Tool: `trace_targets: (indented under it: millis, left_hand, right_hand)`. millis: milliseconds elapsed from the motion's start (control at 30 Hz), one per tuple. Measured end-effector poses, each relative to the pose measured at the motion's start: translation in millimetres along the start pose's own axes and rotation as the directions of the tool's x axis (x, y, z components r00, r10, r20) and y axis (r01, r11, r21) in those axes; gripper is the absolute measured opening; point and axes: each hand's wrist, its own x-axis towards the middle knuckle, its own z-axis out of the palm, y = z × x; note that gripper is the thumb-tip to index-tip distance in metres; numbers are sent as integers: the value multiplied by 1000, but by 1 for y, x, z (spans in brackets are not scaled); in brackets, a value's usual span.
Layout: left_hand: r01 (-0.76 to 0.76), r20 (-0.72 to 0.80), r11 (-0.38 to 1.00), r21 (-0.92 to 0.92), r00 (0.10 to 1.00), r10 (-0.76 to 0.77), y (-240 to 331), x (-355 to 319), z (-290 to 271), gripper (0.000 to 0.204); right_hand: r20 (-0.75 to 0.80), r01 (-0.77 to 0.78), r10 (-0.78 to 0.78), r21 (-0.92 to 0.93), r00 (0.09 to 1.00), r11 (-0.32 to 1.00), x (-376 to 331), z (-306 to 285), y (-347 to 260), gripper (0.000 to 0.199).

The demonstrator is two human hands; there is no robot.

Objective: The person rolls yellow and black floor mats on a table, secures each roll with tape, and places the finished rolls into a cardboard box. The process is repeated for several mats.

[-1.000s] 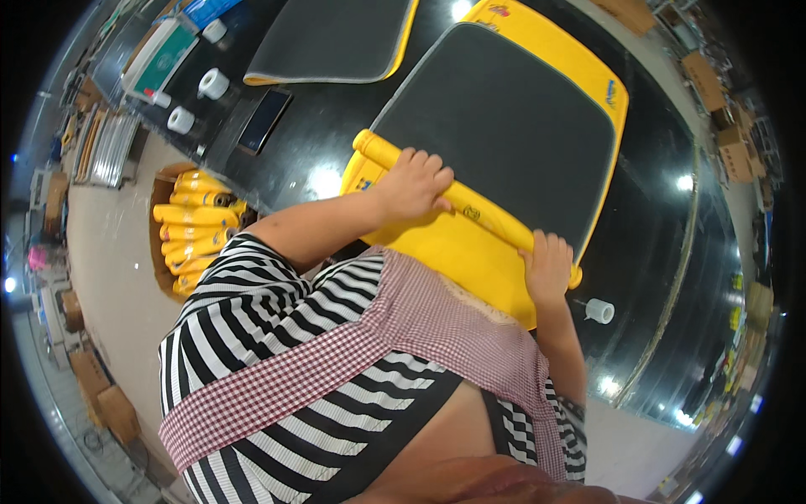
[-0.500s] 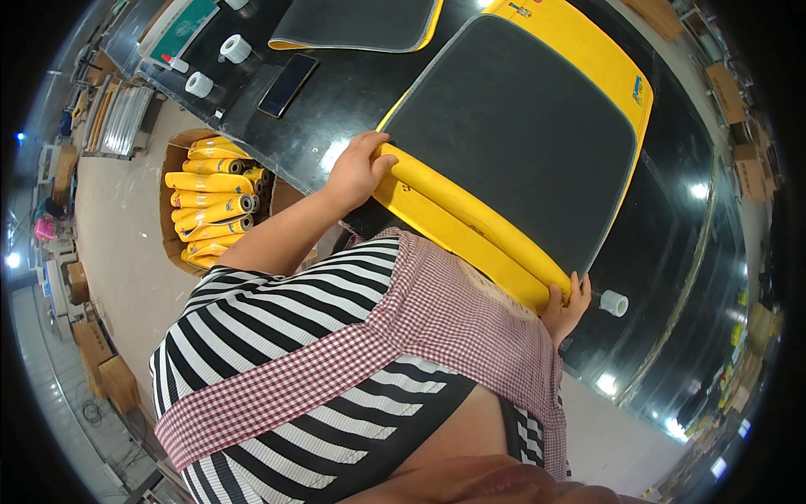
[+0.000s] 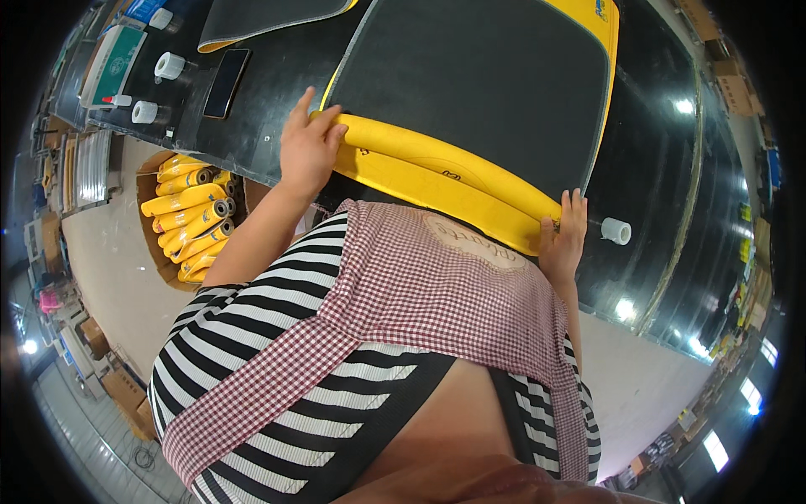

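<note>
A yellow mat with a dark grey underside lies on the black table, its near edge turned over into a yellow roll. My left hand is at the left end of the roll, thumb and a finger closed around that end while another finger points away. At the right end, my right hand grips the roll, its fingers over the far side and its thumb on the near side. Between the roll and my apron, a flat yellow strip of the mat shows.
A second dark mat lies farther back. Left of it are a phone, white tape rolls, a red-tipped bottle and a green-and-white box. Another tape roll stands right. A carton holds several rolled yellow mats.
My view has shifted, so the table appears turned and higher in the picture. My left fingers have spread a little. Both hands are still at the ends of the roll.
</note>
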Motion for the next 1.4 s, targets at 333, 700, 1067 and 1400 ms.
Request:
trace_targets:
  millis: [333, 700, 1067, 1400]
  left_hand:
    - [-388, 164, 920, 50, 912, 376, 44, 1, 25, 76]
    - [-508, 18, 859, 63, 861, 507, 71, 174, 79, 55]
    - [-374, 381, 927, 30, 862, 335, 145, 217, 95, 83]
    - [-590, 8, 807, -3, 807, 590, 129, 252, 138, 64]
  right_hand:
    - [20, 88, -86, -189, 996, 978, 46, -1, 13, 58]
    - [-101, 268, -275, -78, 956, 960, 116, 24, -58, 59]
    - [-48, 80, -77, 78, 996, 994, 270, 27, -20, 56]
    - [40, 143, -140, -87, 989, 986, 300, 9, -46, 62]
